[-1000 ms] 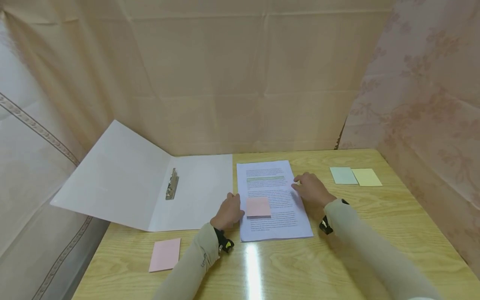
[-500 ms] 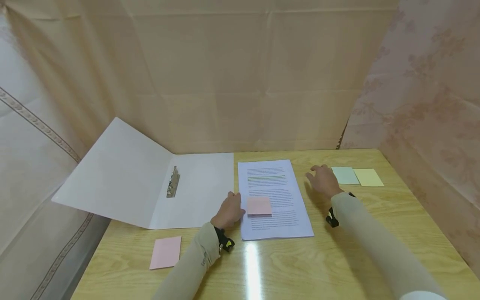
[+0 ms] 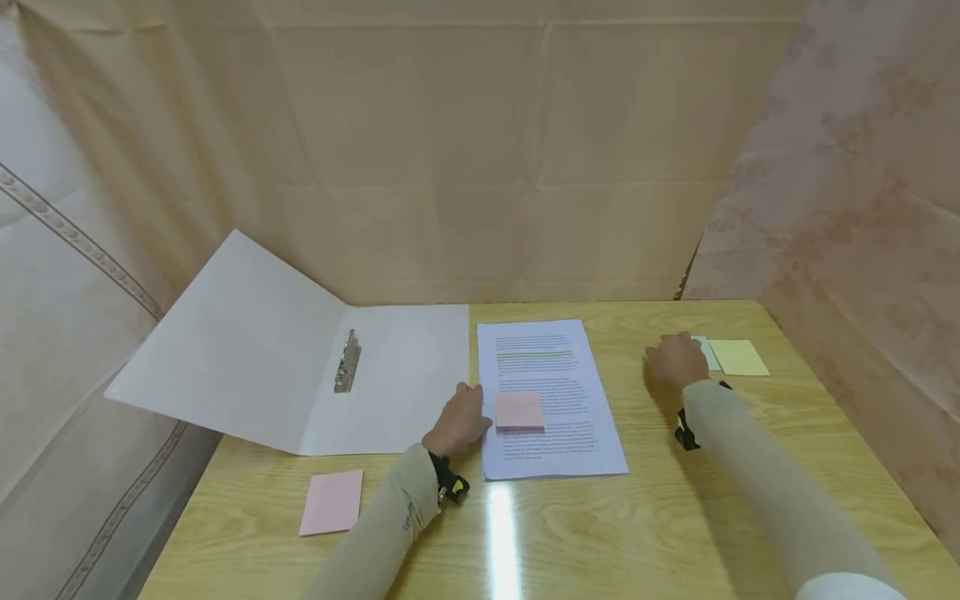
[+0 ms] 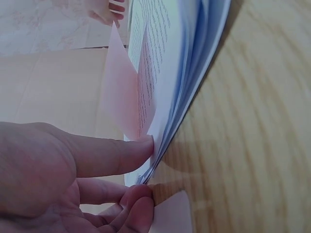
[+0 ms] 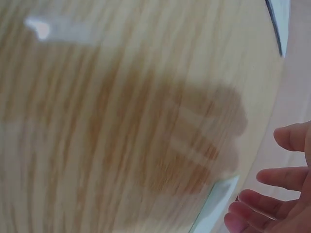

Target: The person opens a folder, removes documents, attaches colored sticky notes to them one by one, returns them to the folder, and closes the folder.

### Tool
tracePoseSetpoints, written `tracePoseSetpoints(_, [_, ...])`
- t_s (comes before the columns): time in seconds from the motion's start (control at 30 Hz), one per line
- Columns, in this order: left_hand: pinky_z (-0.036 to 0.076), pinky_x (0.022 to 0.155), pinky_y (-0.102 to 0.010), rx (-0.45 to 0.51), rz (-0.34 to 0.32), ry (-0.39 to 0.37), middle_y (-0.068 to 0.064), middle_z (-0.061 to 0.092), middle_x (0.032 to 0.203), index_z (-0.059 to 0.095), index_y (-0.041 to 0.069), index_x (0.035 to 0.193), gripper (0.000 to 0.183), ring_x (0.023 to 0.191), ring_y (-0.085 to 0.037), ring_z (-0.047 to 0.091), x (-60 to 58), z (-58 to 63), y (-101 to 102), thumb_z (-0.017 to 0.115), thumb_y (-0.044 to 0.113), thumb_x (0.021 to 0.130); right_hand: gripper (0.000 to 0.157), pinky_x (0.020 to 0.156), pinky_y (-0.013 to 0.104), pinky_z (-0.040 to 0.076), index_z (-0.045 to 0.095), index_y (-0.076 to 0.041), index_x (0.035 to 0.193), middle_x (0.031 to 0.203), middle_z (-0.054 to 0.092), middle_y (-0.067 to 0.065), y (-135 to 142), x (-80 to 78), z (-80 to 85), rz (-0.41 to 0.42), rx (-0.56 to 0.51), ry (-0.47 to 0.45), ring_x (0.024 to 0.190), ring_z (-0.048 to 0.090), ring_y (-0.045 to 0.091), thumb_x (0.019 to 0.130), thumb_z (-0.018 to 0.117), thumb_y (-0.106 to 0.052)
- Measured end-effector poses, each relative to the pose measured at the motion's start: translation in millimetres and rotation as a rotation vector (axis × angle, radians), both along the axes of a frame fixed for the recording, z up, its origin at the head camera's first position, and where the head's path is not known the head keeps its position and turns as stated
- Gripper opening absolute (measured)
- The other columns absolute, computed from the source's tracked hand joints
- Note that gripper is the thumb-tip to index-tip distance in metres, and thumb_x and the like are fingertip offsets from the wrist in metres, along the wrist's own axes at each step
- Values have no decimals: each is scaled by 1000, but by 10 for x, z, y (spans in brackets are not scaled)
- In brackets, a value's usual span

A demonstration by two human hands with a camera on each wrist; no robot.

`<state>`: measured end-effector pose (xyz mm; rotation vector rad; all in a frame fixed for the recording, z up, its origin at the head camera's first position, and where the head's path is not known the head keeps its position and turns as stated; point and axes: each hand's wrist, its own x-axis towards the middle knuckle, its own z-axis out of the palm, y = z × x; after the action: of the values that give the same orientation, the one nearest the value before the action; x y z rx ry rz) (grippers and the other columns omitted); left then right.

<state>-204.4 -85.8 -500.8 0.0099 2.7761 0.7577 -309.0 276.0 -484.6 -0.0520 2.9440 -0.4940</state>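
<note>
My left hand (image 3: 457, 419) pinches the left edge of a stack of printed sheets (image 3: 562, 450). In the left wrist view the thumb (image 4: 116, 155) lies on top, with the curled fingers at the edge below. A pink sticky note pad (image 3: 519, 412) sits on the stack, its top sheet tilted up in that view. Over at the right, my right hand (image 3: 678, 362) hovers at a pale green sticky note pad (image 3: 707, 352), covering much of it from above. Its fingers (image 5: 282, 177) are spread and hold nothing in the right wrist view.
Left of the sheets lies an open white folder (image 3: 405, 375) with a metal clip (image 3: 347, 362), its cover leaning up. A yellow sticky note pad (image 3: 738, 357) adjoins the green one. Another pink pad (image 3: 332, 502) lies at the front left. Curtains hang behind the table (image 3: 592, 542).
My right hand has left the right edge of the sheets and moved right, over the green pad. The left hand has stayed at the sheets' left edge.
</note>
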Motion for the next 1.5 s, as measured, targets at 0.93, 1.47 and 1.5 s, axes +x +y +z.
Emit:
tracePoseSetpoints(0.93, [47, 67, -30, 52, -14, -21, -19, 47, 118, 41, -4, 143, 59, 87, -25, 52, 20, 8, -9, 66, 12, 91, 66, 86, 66, 42, 38, 26, 129, 121, 35, 56, 269, 79, -25, -160, 72, -134, 113, 37, 67, 101, 41, -34])
tracePoseSetpoints(1.47, [48, 59, -28, 56, 25, -22, -20, 46, 123, 42, -2, 142, 59, 90, -26, 53, 13, -3, -17, 66, 10, 91, 95, 80, 56, 43, 44, 24, 128, 119, 40, 50, 368, 62, 33, -216, -22, -170, 105, 42, 56, 86, 61, -58])
tracePoseSetpoints(1.5, [48, 58, -28, 64, 30, -24, -21, 46, 125, 41, -2, 143, 59, 90, -26, 53, 14, -5, -17, 66, 10, 91, 97, 81, 57, 42, 43, 25, 129, 120, 39, 50, 370, 68, 37, -220, -28, -172, 105, 41, 56, 85, 63, -59])
